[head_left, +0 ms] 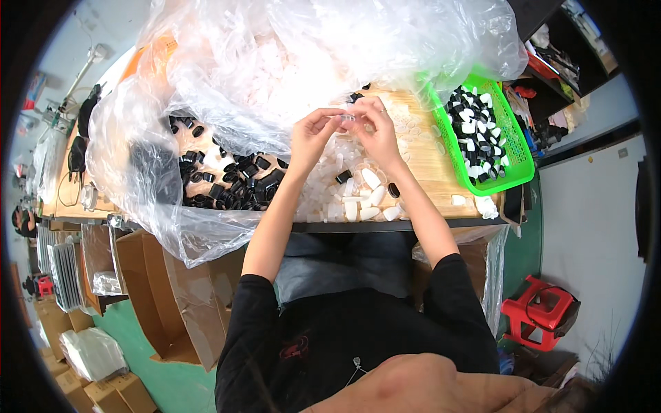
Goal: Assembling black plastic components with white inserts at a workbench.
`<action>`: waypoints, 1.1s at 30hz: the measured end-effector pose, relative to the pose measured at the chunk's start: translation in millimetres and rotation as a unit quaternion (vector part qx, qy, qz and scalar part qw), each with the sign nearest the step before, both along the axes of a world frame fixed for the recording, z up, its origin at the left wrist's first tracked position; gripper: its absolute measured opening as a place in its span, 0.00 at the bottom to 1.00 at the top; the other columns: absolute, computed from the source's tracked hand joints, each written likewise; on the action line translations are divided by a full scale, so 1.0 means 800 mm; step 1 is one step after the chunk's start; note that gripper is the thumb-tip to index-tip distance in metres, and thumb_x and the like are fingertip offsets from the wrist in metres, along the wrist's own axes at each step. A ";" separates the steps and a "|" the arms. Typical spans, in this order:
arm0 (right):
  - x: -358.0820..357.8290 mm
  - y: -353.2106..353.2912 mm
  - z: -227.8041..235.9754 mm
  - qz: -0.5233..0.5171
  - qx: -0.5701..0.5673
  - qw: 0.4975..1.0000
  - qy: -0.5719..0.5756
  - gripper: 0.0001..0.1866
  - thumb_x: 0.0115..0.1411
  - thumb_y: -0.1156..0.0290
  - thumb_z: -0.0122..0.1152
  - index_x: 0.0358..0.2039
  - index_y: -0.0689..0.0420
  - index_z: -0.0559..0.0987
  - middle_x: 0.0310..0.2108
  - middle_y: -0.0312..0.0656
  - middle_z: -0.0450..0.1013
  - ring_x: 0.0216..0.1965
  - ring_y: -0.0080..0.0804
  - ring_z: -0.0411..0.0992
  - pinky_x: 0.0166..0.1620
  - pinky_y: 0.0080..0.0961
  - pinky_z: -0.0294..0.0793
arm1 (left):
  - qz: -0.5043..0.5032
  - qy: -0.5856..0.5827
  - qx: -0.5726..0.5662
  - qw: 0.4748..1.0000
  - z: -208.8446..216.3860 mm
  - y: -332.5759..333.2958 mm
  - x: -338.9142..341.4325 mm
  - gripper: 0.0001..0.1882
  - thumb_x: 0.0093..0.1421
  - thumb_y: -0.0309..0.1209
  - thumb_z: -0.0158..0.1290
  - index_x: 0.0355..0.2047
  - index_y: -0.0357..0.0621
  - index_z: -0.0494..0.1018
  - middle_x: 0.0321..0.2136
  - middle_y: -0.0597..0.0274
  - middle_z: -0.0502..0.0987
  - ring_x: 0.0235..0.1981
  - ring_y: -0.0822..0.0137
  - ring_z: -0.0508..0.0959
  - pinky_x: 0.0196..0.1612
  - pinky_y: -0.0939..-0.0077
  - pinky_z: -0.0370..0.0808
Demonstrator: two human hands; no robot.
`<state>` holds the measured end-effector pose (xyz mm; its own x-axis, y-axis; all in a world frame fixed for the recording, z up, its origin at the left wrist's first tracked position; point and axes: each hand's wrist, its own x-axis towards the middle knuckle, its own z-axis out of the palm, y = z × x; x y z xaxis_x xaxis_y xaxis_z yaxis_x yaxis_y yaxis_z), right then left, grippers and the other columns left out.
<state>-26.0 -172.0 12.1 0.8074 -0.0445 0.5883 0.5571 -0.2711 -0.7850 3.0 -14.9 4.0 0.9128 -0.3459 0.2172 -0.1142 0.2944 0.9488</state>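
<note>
My left hand (315, 136) and my right hand (374, 129) meet above the middle of the table, fingertips pinched. Between them they hold a small clear plastic piece (348, 118); its exact kind is too small to make out. Beneath my wrists lies a heap of translucent plastic pieces (323, 180). Closer to the front edge are several white rounded pieces (372, 195) and a black oval cap (393, 190). Left of my left forearm, black plastic parts (241, 180) are piled by the clear plastic sheeting (165, 206).
At the right, a green basket (506, 184) holds black and white parts. A large clear bag (330, 41) full of pale pieces covers the table's far side. Cardboard boxes (172, 296) stand below at the left, and a red stool (540, 313) is on the floor at the right.
</note>
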 end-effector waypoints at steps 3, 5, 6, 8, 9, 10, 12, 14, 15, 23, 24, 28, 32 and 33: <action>0.004 -0.003 -0.001 0.067 0.120 0.982 0.130 0.10 0.58 0.77 0.64 0.40 0.62 0.78 0.39 0.36 0.69 0.36 0.20 0.71 0.39 0.20 0.74 | 0.031 -0.087 -0.049 0.995 -0.007 -0.004 0.002 0.11 0.62 0.21 0.53 0.45 0.31 0.75 0.42 0.58 0.76 0.39 0.71 0.79 0.44 0.79 0.78; 0.004 -0.007 -0.001 0.120 0.164 0.956 0.213 0.11 0.59 0.77 0.63 0.43 0.63 0.77 0.40 0.35 0.69 0.38 0.20 0.71 0.40 0.19 0.74 | 0.052 -0.124 -0.022 0.991 -0.008 -0.006 0.002 0.11 0.62 0.20 0.54 0.45 0.32 0.75 0.43 0.58 0.75 0.39 0.71 0.78 0.45 0.78 0.78; 0.004 -0.008 -0.003 0.103 0.152 0.966 0.182 0.12 0.59 0.79 0.63 0.44 0.64 0.77 0.41 0.36 0.69 0.40 0.21 0.72 0.43 0.19 0.74 | 0.070 -0.160 0.006 0.985 -0.007 -0.009 0.002 0.11 0.61 0.19 0.54 0.45 0.33 0.75 0.43 0.57 0.73 0.39 0.71 0.78 0.46 0.78 0.78; 0.003 -0.009 -0.004 0.085 0.139 0.975 0.149 0.13 0.58 0.80 0.63 0.45 0.64 0.77 0.42 0.37 0.69 0.41 0.22 0.72 0.45 0.19 0.75 | 0.107 -0.199 0.043 0.973 0.002 -0.011 -0.006 0.11 0.59 0.18 0.55 0.43 0.35 0.76 0.42 0.56 0.74 0.39 0.69 0.78 0.44 0.78 0.78; 0.002 -0.009 -0.002 0.074 0.120 0.984 0.107 0.13 0.57 0.81 0.63 0.44 0.64 0.77 0.43 0.38 0.69 0.42 0.23 0.72 0.46 0.20 0.76 | 0.143 -0.237 0.079 0.958 0.007 -0.011 -0.009 0.11 0.58 0.17 0.55 0.42 0.36 0.76 0.41 0.55 0.75 0.38 0.67 0.79 0.41 0.78 0.78; 0.000 -0.009 -0.001 0.063 0.102 0.991 0.065 0.14 0.56 0.83 0.63 0.44 0.65 0.77 0.44 0.39 0.69 0.43 0.25 0.73 0.48 0.21 0.77 | 0.142 -0.237 0.079 0.958 0.008 -0.009 -0.008 0.11 0.58 0.17 0.55 0.42 0.36 0.76 0.41 0.55 0.75 0.38 0.67 0.79 0.41 0.78 0.78; -0.001 -0.003 0.003 0.076 0.129 0.987 0.052 0.14 0.55 0.83 0.64 0.43 0.64 0.77 0.44 0.40 0.69 0.42 0.25 0.73 0.47 0.22 0.78 | 0.219 -0.380 0.134 0.889 0.011 -0.003 -0.008 0.12 0.54 0.15 0.57 0.40 0.36 0.76 0.38 0.54 0.75 0.37 0.61 0.78 0.38 0.75 0.77; -0.004 -0.001 0.006 0.089 0.157 0.983 0.039 0.14 0.54 0.84 0.65 0.43 0.64 0.78 0.45 0.40 0.69 0.42 0.25 0.73 0.46 0.23 0.78 | 0.238 -0.414 0.135 0.868 0.017 -0.002 -0.014 0.13 0.53 0.14 0.57 0.40 0.36 0.76 0.37 0.54 0.75 0.37 0.59 0.78 0.37 0.73 0.76; -0.008 -0.002 0.009 0.056 0.086 0.995 0.008 0.15 0.52 0.84 0.67 0.42 0.63 0.78 0.43 0.41 0.70 0.41 0.26 0.74 0.43 0.23 0.78 | 0.257 -0.448 0.136 0.846 0.019 -0.002 -0.017 0.14 0.52 0.14 0.57 0.40 0.36 0.76 0.36 0.53 0.76 0.37 0.57 0.78 0.36 0.71 0.76; -0.029 0.003 0.019 -0.088 -0.149 0.963 -0.208 0.20 0.45 0.84 0.71 0.40 0.57 0.78 0.34 0.42 0.74 0.32 0.33 0.75 0.33 0.25 0.76 | 0.244 -0.557 0.142 0.781 0.014 0.000 -0.023 0.16 0.50 0.09 0.53 0.40 0.34 0.71 0.37 0.48 0.74 0.34 0.57 0.76 0.35 0.69 0.75; -0.028 0.004 0.017 -0.088 -0.149 0.962 -0.209 0.20 0.45 0.84 0.71 0.40 0.57 0.78 0.34 0.42 0.74 0.32 0.33 0.75 0.33 0.25 0.76 | 0.246 -0.577 0.138 0.766 0.014 0.000 -0.023 0.17 0.50 0.09 0.52 0.41 0.34 0.70 0.37 0.47 0.73 0.34 0.56 0.75 0.34 0.68 0.75; -0.026 0.008 0.021 -0.088 -0.138 0.960 -0.226 0.19 0.47 0.83 0.69 0.41 0.56 0.79 0.34 0.40 0.74 0.33 0.35 0.75 0.34 0.25 0.76 | 0.255 -0.579 0.152 0.759 0.014 0.004 -0.020 0.20 0.50 0.11 0.55 0.44 0.34 0.69 0.39 0.48 0.73 0.36 0.56 0.75 0.37 0.69 0.75; -0.009 -0.026 0.026 -0.196 -0.203 0.926 -0.253 0.15 0.49 0.82 0.68 0.38 0.56 0.82 0.36 0.38 0.73 0.38 0.35 0.72 0.39 0.29 0.73 | 0.273 -0.500 0.233 0.788 0.035 0.014 -0.019 0.21 0.51 0.16 0.58 0.47 0.37 0.70 0.44 0.50 0.72 0.42 0.52 0.73 0.45 0.65 0.72; -0.010 -0.038 0.033 -0.263 -0.158 0.924 -0.228 0.13 0.49 0.82 0.67 0.37 0.56 0.82 0.36 0.38 0.73 0.39 0.34 0.71 0.40 0.29 0.72 | 0.302 -0.474 0.257 0.786 0.042 0.018 -0.020 0.21 0.51 0.19 0.60 0.46 0.38 0.71 0.45 0.50 0.72 0.43 0.51 0.73 0.47 0.65 0.72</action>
